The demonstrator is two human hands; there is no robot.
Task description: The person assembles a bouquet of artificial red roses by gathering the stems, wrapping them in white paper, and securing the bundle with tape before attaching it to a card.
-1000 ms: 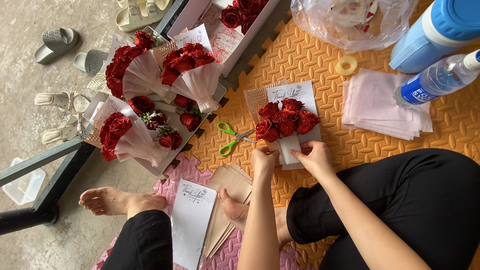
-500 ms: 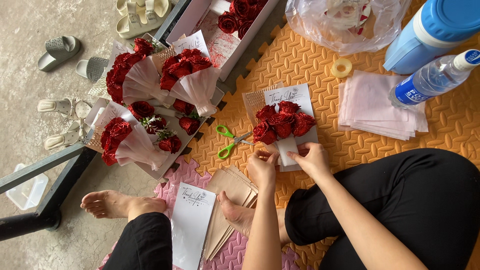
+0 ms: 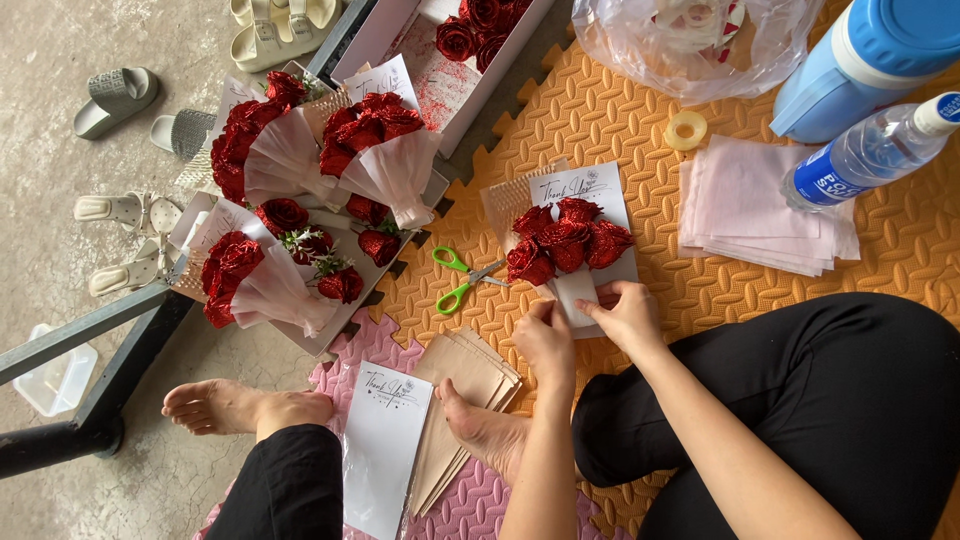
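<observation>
A small bunch of glittery red roses (image 3: 566, 240) lies on a white printed sheet (image 3: 590, 188) on the orange foam mat (image 3: 600, 120). My left hand (image 3: 545, 335) and my right hand (image 3: 625, 312) both pinch the white paper wrapped round the bunch's stems (image 3: 577, 292). Green-handled scissors (image 3: 462, 280) lie just left of the bunch. Finished bouquets in pink tissue (image 3: 385, 160) rest in a box at the upper left.
A stack of pink tissue sheets (image 3: 750, 210), a tape roll (image 3: 685, 130), a water bottle (image 3: 870, 150), a blue container (image 3: 870, 60) and a plastic bag (image 3: 690, 40) lie at the right. Brown papers (image 3: 455, 400) and a white card (image 3: 385, 440) sit by my feet. Sandals (image 3: 115, 100) are on the concrete.
My hands have stayed on the stem wrap, shifting slightly along it. The bunch has not moved noticeably.
</observation>
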